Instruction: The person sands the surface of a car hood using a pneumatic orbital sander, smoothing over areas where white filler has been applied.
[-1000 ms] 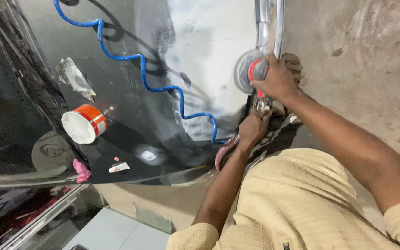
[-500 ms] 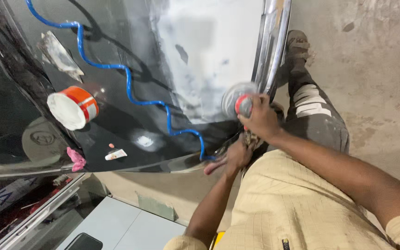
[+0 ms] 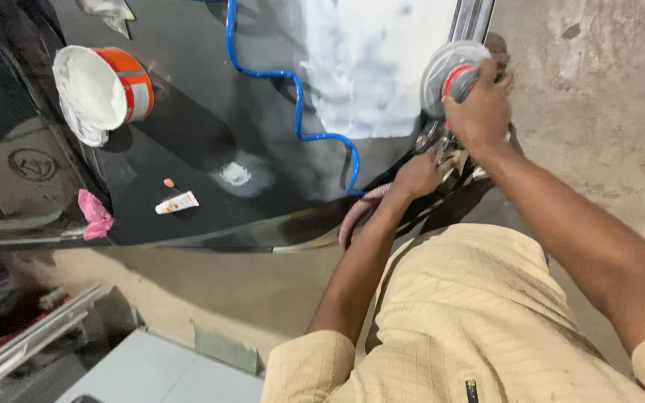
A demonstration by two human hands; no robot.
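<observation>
My right hand [image 3: 479, 112] grips the red-and-grey top of a round air sander [image 3: 448, 75], pressed at the edge of a white filler patch [image 3: 375, 67] on a black car panel [image 3: 210, 142]. Just below it, my left hand [image 3: 421, 173] closes on the sander's rear end, where a pinkish hose [image 3: 356, 216] leaves the tool. A blue coiled air hose [image 3: 300, 97] runs across the panel toward the sander.
On the panel stand an open orange tin of white putty [image 3: 102, 89], a small white tube [image 3: 177, 202] and a pink rag [image 3: 95, 215]. A chrome trim strip [image 3: 470, 21] borders the panel. Bare concrete floor [image 3: 606, 112] lies to the right, pale tiles [image 3: 158, 373] at lower left.
The view has shifted and drawn closer to the panel. Both hands stay on the sander, which sits at the right edge of the white patch by the trim.
</observation>
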